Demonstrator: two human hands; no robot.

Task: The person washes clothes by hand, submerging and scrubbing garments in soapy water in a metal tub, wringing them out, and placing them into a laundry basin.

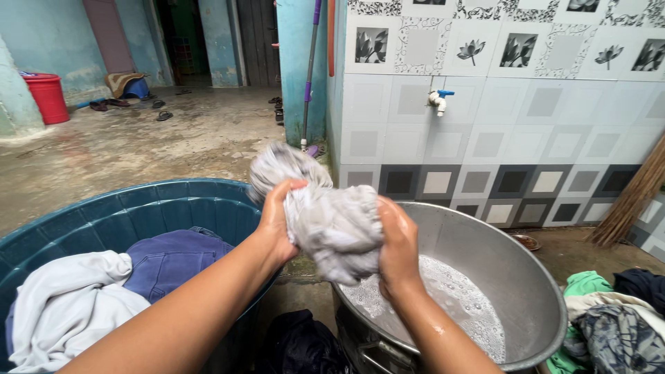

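Grey cloth squeezed between hands above metal basin; teal tub beside.

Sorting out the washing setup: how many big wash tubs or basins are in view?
2. A teal plastic tub at left holds white and blue clothes; a metal basin with soapy water sits under both hands wringing a grey cloth. Others may lie outside the view.

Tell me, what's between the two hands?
In the head view, a bunched, wet grey cloth sits squeezed between the left hand and the right hand, above the soapy water in the metal basin.
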